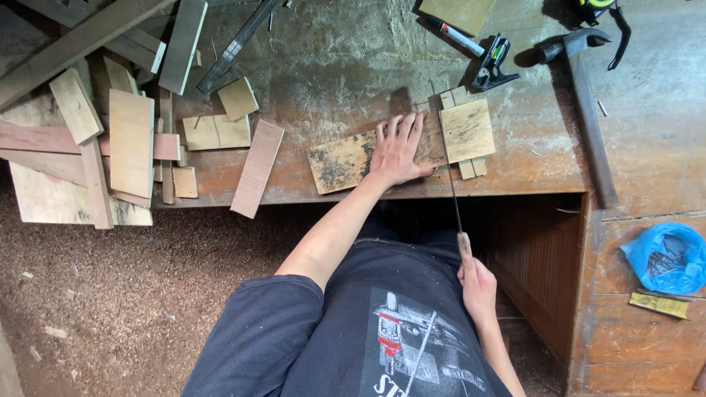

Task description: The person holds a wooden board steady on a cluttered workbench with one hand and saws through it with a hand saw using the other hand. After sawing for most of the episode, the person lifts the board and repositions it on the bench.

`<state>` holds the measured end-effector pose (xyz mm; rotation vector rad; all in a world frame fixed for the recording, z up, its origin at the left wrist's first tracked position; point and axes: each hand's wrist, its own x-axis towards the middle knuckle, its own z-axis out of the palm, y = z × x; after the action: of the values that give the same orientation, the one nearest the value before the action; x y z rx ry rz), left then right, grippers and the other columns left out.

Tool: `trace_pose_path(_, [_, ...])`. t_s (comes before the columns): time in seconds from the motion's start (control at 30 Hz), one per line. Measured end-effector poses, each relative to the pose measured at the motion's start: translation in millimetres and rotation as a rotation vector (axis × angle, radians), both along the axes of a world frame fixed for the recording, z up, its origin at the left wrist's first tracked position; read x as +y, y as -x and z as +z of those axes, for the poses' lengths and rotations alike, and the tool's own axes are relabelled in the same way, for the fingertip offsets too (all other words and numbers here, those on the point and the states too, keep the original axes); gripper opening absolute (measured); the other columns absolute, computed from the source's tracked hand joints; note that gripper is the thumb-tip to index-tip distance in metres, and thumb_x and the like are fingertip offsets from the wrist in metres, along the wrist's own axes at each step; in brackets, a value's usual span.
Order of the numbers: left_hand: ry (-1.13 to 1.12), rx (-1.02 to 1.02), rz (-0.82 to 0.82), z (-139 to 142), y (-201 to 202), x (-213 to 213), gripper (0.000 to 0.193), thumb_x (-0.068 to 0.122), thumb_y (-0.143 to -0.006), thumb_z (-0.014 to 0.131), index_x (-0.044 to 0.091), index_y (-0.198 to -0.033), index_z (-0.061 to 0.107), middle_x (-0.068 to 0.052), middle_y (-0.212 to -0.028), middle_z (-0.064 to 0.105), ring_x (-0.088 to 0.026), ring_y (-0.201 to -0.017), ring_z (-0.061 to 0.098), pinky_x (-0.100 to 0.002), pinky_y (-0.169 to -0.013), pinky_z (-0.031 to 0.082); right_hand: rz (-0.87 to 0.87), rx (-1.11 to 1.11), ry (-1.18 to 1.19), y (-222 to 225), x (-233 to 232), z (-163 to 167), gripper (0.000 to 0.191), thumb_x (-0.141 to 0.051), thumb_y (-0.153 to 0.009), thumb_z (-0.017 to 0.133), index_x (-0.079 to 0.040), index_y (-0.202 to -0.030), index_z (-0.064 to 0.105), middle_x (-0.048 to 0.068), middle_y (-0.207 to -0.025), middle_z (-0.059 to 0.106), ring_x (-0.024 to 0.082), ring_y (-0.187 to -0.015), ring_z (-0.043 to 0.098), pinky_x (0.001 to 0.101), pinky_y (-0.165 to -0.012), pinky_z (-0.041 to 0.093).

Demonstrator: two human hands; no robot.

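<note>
Scene is lit evenly by soft, diffuse light; brightness moderate. Short, soft shadows are cast up and left of the hammer (585,103) and the marker (462,38) on the table (331,66). A pale sheen is seen on the dusty tabletop, without hard glare. Focus is held sharp throughout. Straight edges are bowed at the margins by wide-angle distortion. The recess under the table is left dark.
</note>
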<state>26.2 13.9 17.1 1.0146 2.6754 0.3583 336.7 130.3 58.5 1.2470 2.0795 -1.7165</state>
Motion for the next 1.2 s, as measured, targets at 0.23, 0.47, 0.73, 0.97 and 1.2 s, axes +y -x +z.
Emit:
trace_pose_path(0.23, [0.061,-0.013,0.045,-9.3,10.6,5.7,0.133,0.073,-0.059,0.083,0.002,-0.154,0.024,-0.013,-0.151,0.035,-0.034,-0.139,0.033,-0.055,-0.115,0.026,-0.042,0.031,0.059,7.6,3.0,-20.6,0.053,-0.040,-0.108,0.052,-0.005,-0.069,0.055,-0.003,-0.059,0.046,0.006,-0.054,0.041,0.0254,-0.051,0.033])
trace_pose_path(0.47, [0.060,0.006,0.050,-7.0,11.6,5.2,0.136,0.071,-0.058,0.085,0.005,-0.157,0.020,-0.012,-0.154,0.034,-0.034,-0.139,0.034,-0.055,-0.116,0.026,0.014,-0.013,0.035,-3.8,16.6,3.1,0.052,-0.041,-0.106,0.053,-0.006,-0.068,0.057,-0.003,-0.058,0.047,0.006,-0.054,0.042,0.0250,-0.051,0.034])
trace_pose_path(0.73, [0.048,-0.010,0.063,-3.5,11.1,5.2,0.138,0.071,-0.057,0.086,0.007,-0.158,0.017,-0.012,-0.153,0.034,-0.034,-0.140,0.033,-0.054,-0.117,0.025,0.033,0.014,0.061,26.6,23.2,10.3,0.054,-0.042,-0.107,0.051,-0.005,-0.068,0.057,-0.002,-0.058,0.047,0.006,-0.054,0.043,0.0247,-0.051,0.034])
trace_pose_path(0.97, [0.034,0.004,0.067,-0.5,11.3,5.2,0.135,0.069,-0.057,0.086,0.007,-0.157,0.018,-0.012,-0.152,0.034,-0.033,-0.139,0.033,-0.055,-0.116,0.025,0.036,0.049,0.059,19.2,21.5,6.3,0.050,-0.039,-0.108,0.051,-0.005,-0.071,0.059,-0.003,-0.060,0.049,0.006,-0.055,0.042,0.0243,-0.052,0.034])
trace_pose_path(1.2, [0.098,-0.025,0.051,-7.6,12.0,6.4,0.139,0.074,-0.054,0.085,0.003,-0.153,0.019,-0.015,-0.149,0.034,-0.036,-0.137,0.031,-0.056,-0.114,0.023,0.012,0.058,0.107,11.4,24.1,-0.3,0.053,-0.038,-0.109,0.051,-0.006,-0.067,0.056,-0.004,-0.060,0.048,0.005,-0.055,0.041,0.0237,-0.052,0.033])
